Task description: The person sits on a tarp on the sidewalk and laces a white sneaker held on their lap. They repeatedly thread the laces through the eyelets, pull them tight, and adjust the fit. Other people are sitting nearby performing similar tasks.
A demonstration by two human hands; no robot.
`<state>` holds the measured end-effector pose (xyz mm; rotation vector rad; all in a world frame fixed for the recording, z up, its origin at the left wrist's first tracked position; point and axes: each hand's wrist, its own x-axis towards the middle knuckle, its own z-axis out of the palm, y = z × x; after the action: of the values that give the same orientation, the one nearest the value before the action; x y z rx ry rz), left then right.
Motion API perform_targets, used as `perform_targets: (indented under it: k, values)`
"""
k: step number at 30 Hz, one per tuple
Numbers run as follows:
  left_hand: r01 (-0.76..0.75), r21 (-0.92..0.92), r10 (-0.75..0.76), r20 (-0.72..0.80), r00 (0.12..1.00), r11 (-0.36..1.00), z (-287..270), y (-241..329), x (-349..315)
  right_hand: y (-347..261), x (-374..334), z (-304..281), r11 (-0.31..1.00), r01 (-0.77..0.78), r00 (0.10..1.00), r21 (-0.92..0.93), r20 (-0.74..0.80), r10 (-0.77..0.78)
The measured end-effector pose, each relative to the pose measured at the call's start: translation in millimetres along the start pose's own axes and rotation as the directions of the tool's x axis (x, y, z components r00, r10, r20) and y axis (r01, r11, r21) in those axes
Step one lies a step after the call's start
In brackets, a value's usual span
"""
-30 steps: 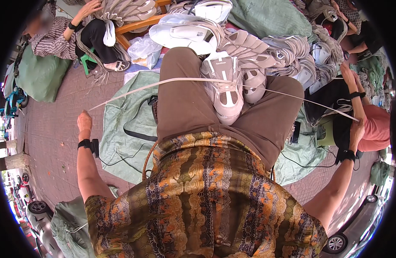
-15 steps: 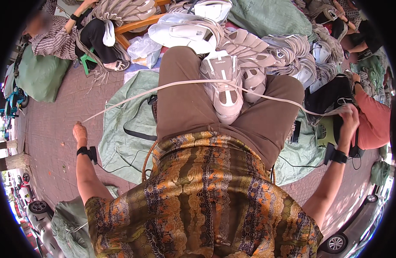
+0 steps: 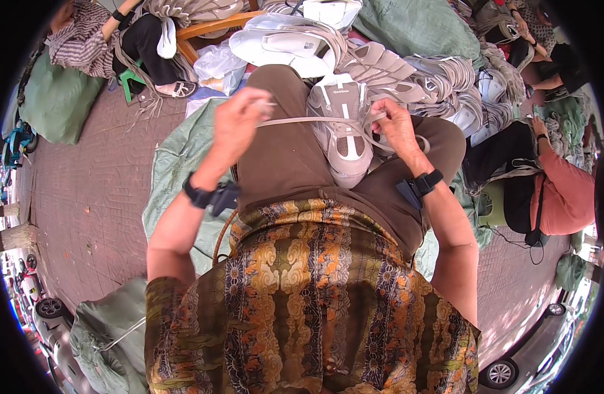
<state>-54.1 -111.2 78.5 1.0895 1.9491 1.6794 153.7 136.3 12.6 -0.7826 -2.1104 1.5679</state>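
Note:
A taupe-and-white sneaker upper (image 3: 342,131) lies between my thighs, its heel end toward me. A flat beige shoelace (image 3: 302,121) runs across it from one hand to the other. My left hand (image 3: 239,125) is over my left knee, its fingers closed on the lace, the fingertips blurred by motion. Close to the shoe's right side, my right hand (image 3: 395,128) pinches the lace near its eyelets. A loose length of lace curls below that hand. The second shoe beside it is mostly hidden by my right hand.
Stacked shoe uppers (image 3: 381,69) and white shoe parts (image 3: 285,46) lie ahead of my knees. A green sack (image 3: 417,26) is behind them. Another person (image 3: 85,39) sits at far left by a green stool (image 3: 131,82); a person in a coral top (image 3: 561,194) sits at right.
Both hands have come in from wide out at the sides to the shoe. The lace, stretched far to both sides before, now spans a short stretch across the shoe, with slack at the right.

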Motion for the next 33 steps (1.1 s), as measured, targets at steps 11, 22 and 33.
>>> perform_targets:
  k: [11,22,33]
  values:
    - [-0.023,0.216,0.029,-0.022,0.999,0.976,106.4,-56.5,24.8,21.8,6.9,16.0,0.927,0.175,0.970,-0.331,-0.106,-0.220]
    - [-0.038,0.252,0.009,0.117,0.993,0.967,105.9,-63.8,19.6,1.8,2.9,18.0,0.683,0.308,0.938,-0.663,0.093,-0.333]
    - [-0.211,0.362,0.141,0.210,0.967,0.908,106.1,-69.6,15.0,11.7,9.7,9.5,0.844,0.199,0.980,-0.499,0.085,-0.181]
